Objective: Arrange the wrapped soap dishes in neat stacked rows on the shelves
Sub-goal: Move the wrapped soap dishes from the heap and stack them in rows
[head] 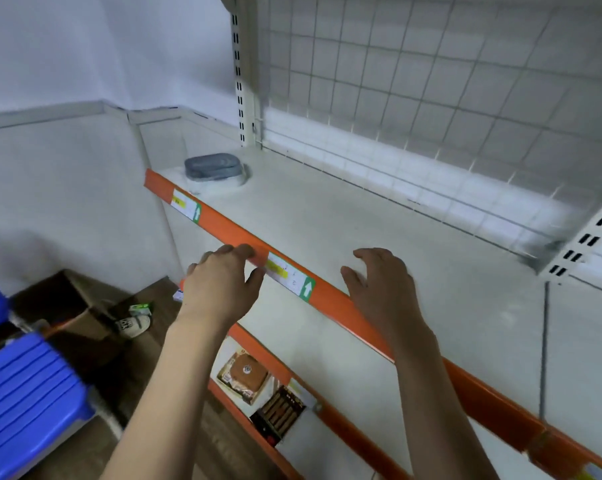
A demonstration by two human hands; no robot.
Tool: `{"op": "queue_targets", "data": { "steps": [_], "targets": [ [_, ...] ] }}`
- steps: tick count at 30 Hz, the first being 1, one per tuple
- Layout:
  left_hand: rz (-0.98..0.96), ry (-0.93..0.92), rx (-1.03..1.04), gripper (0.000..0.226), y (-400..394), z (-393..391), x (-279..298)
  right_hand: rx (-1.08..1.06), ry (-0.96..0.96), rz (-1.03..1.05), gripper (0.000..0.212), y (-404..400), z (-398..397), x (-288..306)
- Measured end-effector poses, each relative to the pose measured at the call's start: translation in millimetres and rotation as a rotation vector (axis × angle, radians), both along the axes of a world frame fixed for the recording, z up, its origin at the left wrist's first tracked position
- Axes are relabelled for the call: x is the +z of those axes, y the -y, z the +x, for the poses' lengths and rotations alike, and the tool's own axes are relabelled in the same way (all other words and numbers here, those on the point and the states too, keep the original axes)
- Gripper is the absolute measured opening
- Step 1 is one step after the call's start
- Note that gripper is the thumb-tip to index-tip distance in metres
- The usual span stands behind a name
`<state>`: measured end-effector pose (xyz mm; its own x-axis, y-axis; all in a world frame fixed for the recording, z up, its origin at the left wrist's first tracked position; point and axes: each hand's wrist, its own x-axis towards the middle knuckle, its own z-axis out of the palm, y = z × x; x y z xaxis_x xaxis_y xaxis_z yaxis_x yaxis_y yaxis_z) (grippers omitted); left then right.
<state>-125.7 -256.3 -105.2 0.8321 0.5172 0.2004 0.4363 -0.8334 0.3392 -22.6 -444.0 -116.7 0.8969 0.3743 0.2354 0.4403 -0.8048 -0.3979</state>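
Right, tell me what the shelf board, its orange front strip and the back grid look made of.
Shelf board: probably painted metal, matte off-white and flat. Orange front strip: likely glossy plastic, with a soft sheen. Back grid: thin white-coated wire in squares.

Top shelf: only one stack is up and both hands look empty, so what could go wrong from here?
1. The soap dish stack sits in the far left corner near the orange front strip; the top dish looks slightly offset and might slide in its wrap.
2. Left hand and right hand hold nothing, and no other dishes are visible, so restocking may stall.
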Motion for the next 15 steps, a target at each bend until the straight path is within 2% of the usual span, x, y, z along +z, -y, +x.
{"op": "queue_targets", "data": {
  "steps": [8,15],
  "targets": [
    [-0.03,-0.011,-0.012,0.037,-63.6,20.5,-15.1,0.041,-0.071,-0.044,0.042,-69.8,17.5,-10.1],
    [-0.021,0.2,-0.134,0.031,-131.9,66.3,-20.8,-0.095,-0.099,-0.012,0.043,-121.5,29.5,-13.7]
  ]
}}
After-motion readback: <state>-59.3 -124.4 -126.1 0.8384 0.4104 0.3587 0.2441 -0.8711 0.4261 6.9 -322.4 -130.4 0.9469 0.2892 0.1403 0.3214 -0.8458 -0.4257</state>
